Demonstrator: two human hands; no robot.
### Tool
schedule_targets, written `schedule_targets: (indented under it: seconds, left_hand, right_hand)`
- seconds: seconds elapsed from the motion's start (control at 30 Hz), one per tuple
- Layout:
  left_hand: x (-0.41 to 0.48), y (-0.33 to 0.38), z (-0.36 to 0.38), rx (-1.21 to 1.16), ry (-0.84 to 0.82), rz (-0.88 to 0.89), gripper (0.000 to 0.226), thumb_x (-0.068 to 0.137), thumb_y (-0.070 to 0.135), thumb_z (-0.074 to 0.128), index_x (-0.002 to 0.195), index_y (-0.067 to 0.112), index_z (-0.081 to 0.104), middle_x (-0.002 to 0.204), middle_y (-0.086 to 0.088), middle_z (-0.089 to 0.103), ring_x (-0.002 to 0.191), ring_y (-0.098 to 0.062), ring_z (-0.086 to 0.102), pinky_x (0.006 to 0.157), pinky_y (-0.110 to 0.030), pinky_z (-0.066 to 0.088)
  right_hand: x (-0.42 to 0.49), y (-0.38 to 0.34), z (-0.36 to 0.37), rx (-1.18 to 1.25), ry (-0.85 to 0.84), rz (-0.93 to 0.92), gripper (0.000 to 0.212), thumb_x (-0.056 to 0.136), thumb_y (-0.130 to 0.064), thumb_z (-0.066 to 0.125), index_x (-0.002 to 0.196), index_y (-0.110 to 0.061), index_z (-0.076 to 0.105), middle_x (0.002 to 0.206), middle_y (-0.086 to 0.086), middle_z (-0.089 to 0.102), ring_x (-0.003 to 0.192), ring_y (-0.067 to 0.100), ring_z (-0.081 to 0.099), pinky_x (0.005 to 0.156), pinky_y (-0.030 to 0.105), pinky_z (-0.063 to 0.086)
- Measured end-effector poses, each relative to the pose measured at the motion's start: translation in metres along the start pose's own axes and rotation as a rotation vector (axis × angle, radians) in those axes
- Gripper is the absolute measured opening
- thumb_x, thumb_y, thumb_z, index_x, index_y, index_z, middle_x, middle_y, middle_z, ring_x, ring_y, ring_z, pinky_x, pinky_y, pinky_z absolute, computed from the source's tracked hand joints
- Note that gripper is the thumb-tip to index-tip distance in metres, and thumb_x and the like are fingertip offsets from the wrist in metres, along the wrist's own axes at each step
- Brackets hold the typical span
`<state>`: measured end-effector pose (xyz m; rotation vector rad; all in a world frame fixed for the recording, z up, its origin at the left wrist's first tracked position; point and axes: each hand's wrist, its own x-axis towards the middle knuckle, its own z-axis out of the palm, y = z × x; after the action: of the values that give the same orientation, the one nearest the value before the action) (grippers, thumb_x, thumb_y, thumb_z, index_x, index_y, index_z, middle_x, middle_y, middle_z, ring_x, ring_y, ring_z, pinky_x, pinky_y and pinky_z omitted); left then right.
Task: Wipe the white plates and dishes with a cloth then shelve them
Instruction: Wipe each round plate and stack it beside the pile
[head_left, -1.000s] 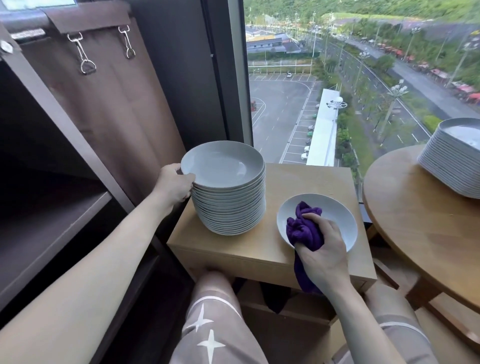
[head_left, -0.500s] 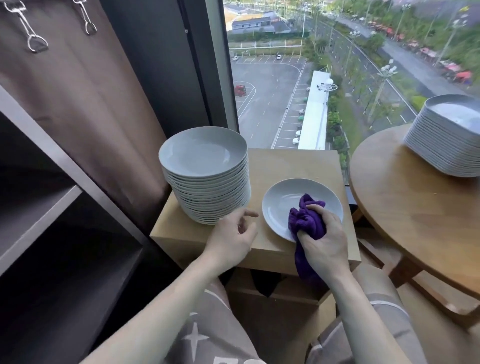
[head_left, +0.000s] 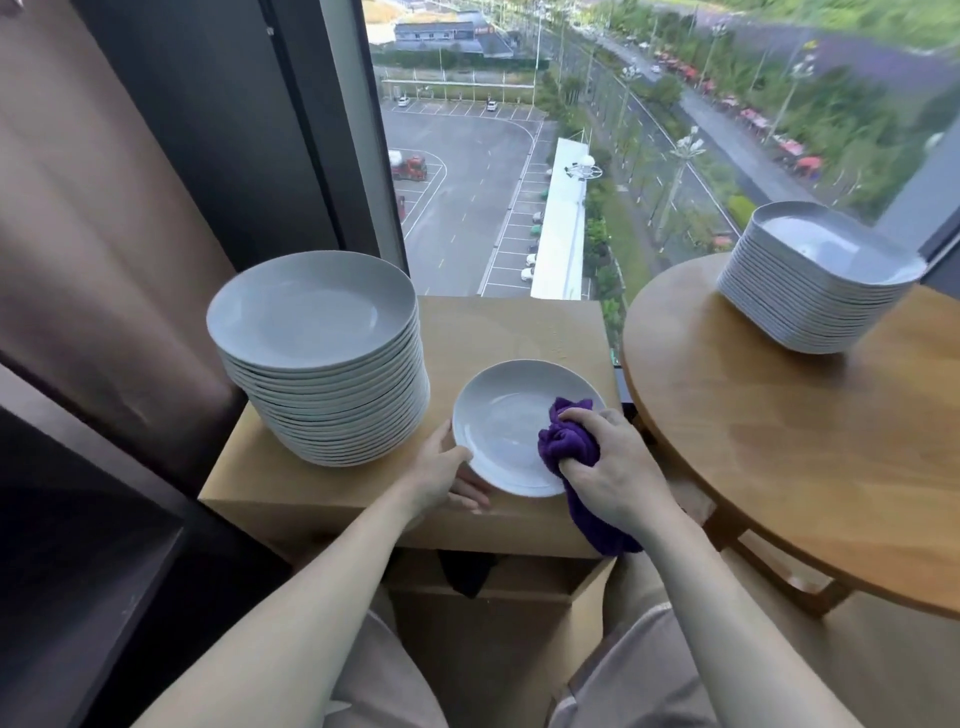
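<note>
A single white plate (head_left: 501, 426) lies on the small wooden stand (head_left: 509, 327) in front of me. My left hand (head_left: 444, 473) grips its near-left rim, thumb on top and fingers under the edge. My right hand (head_left: 610, 467) is closed around a purple cloth (head_left: 563, 441) pressed onto the plate's right side; the cloth's tail hangs over the stand's front edge. A tall stack of round white plates (head_left: 322, 364) stands at the stand's left. Another stack of squarish white dishes (head_left: 815, 280) rests on the round wooden table (head_left: 779, 452) to the right.
A dark shelf unit (head_left: 78, 571) stands at the lower left, with a brown curtain (head_left: 104, 234) behind it. A floor-to-ceiling window lies straight ahead behind the stand. My knees sit below the stand's front edge.
My left hand left the tall stack, crossed to the right and took hold of the single plate's rim. My right hand kept the cloth on the plate. The camera tilted down and closer.
</note>
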<state>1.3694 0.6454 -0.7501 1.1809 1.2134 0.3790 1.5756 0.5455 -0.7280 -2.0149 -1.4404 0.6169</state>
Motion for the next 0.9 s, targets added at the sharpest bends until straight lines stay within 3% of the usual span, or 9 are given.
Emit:
schedule_targets:
  seconds: [0.17,0.3,0.4,0.47,0.63,0.8,0.9]
  left_hand:
    - [0.007,-0.005,-0.001,-0.055,-0.019,-0.028,0.060,0.103,0.007,0.041,0.155,0.036,0.035,0.115,-0.019,0.073,0.086,-0.039,0.078,0.067,-0.040,0.064]
    - [0.010,-0.007,-0.003,-0.119,-0.037,-0.008,0.046,0.101,0.007,0.041,0.133,0.037,0.055,0.096,-0.017,0.075,0.072,-0.031,0.076,0.066,-0.041,0.064]
    - [0.014,-0.010,-0.003,-0.162,-0.031,-0.002,0.033,0.107,0.027,0.035,0.124,0.033,0.063,0.096,-0.015,0.076,0.071,-0.029,0.076,0.065,-0.039,0.063]
    - [0.018,-0.014,-0.003,-0.180,-0.025,-0.028,0.040,0.108,0.038,0.030,0.129,0.027,0.062,0.098,-0.017,0.078,0.076,-0.032,0.077,0.066,-0.040,0.064]
    - [0.020,-0.012,-0.001,-0.196,-0.024,-0.032,0.039,0.110,0.044,0.029,0.142,0.041,0.051,0.125,-0.014,0.071,0.080,-0.033,0.078,0.060,-0.036,0.063]
    - [0.016,-0.009,0.000,-0.144,-0.028,0.000,0.038,0.111,0.029,0.037,0.145,0.044,0.044,0.128,-0.012,0.070,0.081,-0.036,0.078,0.061,-0.036,0.063]
    - [0.013,-0.009,0.003,-0.093,-0.012,0.031,0.036,0.110,0.024,0.040,0.139,0.045,0.044,0.113,-0.010,0.076,0.081,-0.036,0.078,0.064,-0.038,0.064]
  right_hand:
    - [0.023,-0.028,0.024,-0.273,-0.254,-0.062,0.034,0.078,-0.031,0.062,0.111,-0.039,0.063,0.112,-0.009,0.054,0.105,0.022,0.051,0.090,0.038,0.043]
    - [0.037,-0.045,0.046,-0.240,-0.325,-0.161,0.032,0.078,-0.027,0.063,0.109,-0.035,0.064,0.107,-0.007,0.055,0.100,0.022,0.051,0.085,0.034,0.040]
    - [0.050,-0.049,0.058,-0.214,-0.304,-0.222,0.039,0.078,-0.025,0.064,0.117,-0.031,0.062,0.112,-0.005,0.055,0.104,0.022,0.050,0.091,0.035,0.042]
    - [0.058,-0.048,0.066,-0.223,-0.263,-0.269,0.045,0.079,-0.027,0.064,0.124,-0.030,0.058,0.118,-0.003,0.055,0.107,0.021,0.047,0.094,0.034,0.040]
    - [0.085,-0.043,0.079,-0.456,-0.165,-0.350,0.058,0.083,-0.042,0.060,0.136,-0.027,0.045,0.130,0.006,0.048,0.111,0.030,0.044,0.094,0.043,0.042]
    - [0.109,-0.041,0.077,-0.622,-0.124,-0.315,0.059,0.089,-0.045,0.058,0.142,-0.026,0.039,0.140,0.010,0.043,0.116,0.036,0.045,0.092,0.045,0.041]
    - [0.115,-0.039,0.076,-0.695,-0.103,-0.280,0.055,0.095,-0.040,0.054,0.145,-0.026,0.035,0.145,0.011,0.039,0.120,0.036,0.043,0.093,0.045,0.038]
